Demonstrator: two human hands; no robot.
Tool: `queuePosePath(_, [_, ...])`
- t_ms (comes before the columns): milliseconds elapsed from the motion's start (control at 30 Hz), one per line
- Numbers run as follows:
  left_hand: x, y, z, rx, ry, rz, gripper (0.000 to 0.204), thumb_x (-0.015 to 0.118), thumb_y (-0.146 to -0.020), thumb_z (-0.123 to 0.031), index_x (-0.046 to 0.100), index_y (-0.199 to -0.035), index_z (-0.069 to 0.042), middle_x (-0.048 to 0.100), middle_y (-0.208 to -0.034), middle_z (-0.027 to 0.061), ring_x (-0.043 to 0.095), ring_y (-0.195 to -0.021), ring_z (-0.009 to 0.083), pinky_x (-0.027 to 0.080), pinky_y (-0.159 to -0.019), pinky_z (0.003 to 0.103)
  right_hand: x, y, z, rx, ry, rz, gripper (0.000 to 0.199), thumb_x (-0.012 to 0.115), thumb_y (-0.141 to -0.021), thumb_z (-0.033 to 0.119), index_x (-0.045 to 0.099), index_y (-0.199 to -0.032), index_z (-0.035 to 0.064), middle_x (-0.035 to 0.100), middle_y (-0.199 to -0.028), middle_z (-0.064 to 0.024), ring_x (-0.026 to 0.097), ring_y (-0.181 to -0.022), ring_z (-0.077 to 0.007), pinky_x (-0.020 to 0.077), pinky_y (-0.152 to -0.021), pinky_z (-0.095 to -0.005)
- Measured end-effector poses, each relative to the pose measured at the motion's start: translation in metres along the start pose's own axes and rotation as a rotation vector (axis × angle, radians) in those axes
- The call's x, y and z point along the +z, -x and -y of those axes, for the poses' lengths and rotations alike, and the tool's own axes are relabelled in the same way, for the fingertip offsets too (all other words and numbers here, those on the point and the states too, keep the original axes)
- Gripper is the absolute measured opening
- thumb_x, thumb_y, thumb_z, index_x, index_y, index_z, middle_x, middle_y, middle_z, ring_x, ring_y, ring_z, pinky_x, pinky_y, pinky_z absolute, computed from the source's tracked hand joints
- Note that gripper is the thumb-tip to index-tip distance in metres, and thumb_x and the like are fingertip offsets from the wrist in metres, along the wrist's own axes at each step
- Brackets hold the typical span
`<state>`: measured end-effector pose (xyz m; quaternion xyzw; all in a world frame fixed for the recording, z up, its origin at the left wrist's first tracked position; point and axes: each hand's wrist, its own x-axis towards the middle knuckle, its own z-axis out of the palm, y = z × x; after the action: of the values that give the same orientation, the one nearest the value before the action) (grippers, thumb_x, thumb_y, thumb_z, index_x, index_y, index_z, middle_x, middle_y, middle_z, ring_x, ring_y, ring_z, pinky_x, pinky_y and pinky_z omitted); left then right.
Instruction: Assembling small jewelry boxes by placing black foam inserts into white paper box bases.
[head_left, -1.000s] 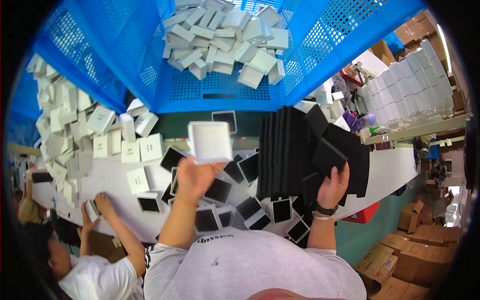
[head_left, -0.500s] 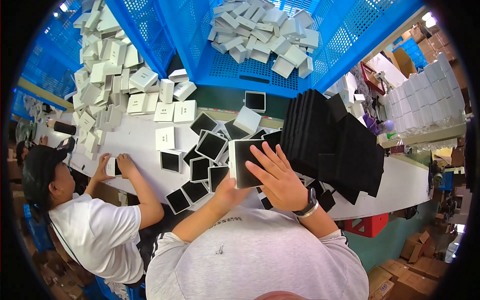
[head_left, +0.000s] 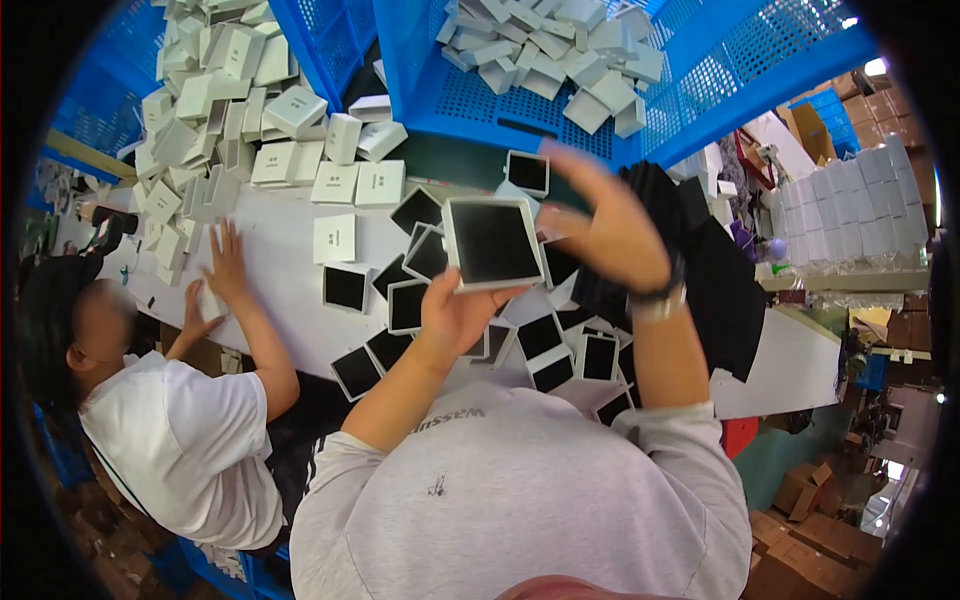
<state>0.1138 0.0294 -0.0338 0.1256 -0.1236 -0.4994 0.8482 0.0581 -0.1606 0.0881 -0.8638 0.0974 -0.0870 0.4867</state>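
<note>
**Black insert seated in white box tray**

Head view: left hand (head_left: 455,315) grips a white box tray with black insert (head_left: 492,243) from below, thumb and fingers pinching its lower edge, tray held up above the white table (head_left: 285,260). Right hand (head_left: 605,225) hovers just right of the tray, fingers loosely spread, blurred. More open trays (head_left: 560,345) lie on the table below; black insert stack (head_left: 720,270) to the right. A co-worker's hand (head_left: 228,262) rests flat on the table. Judgement: keep the tray level, press the insert flush at all corners.
</note>
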Motion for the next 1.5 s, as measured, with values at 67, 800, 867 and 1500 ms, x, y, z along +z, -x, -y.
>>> queuePosePath(67, [0.005,0.004,0.002,-0.032,-0.155,-0.072,0.071,0.051,-0.089,-0.041,0.025,-0.144,-0.005,0.038,-0.143,0.0125,0.04,-0.13,0.0261,0.035,-0.106,0.044,0.03,0.036,-0.01,-0.153,0.152,0.015,0.095,0.082,-0.066,0.038,0.034,-0.139,0.0007,0.042,-0.137,-0.0222,0.039,-0.129,-0.0357,0.0303,-0.108,-0.0396])
queuePosePath(800, [0.021,0.007,-0.014,0.015,-1.558,-0.336,0.024,0.067,-0.083,-0.014,0.066,-0.104,-0.002,0.065,-0.096,0.0152,0.063,-0.08,0.0252,0.048,-0.073,0.029,0.071,0.08,-0.044,0.249,-0.11,-0.119,0.038,0.068,-0.083,0.011,0.054,-0.117,0.0004,0.061,-0.099,-0.011,0.06,-0.091,-0.018,0.0472,-0.081,-0.0289])
queuePosePath(867, [0.014,0.004,-0.021,-0.131,-1.515,-0.41,0.021,0.066,-0.084,-0.015,0.067,-0.1,-0.001,0.067,-0.088,0.0146,0.063,-0.076,0.027,0.048,-0.069,0.031,0.075,0.075,-0.05,0.214,-0.003,-0.117,0.04,0.071,-0.08,0.014,0.055,-0.115,0.002,0.061,-0.105,-0.0127,0.061,-0.089,-0.0254,0.0476,-0.081,-0.0309])
queuePosePath(1500, [0.022,-0.318,-0.261,1.313,-1.718,-0.518,0.063,0.082,-0.069,-0.027,0.055,-0.115,0.007,0.059,-0.109,0.0143,0.055,-0.095,0.0196,0.043,-0.084,0.031,-0.097,0.105,-0.264,0.613,1.012,-0.676,0.078,0.056,-0.084,0.058,0.034,-0.143,0.0113,0.033,-0.146,-0.0196,0.027,-0.137,-0.0381,0.0218,-0.109,-0.0504])
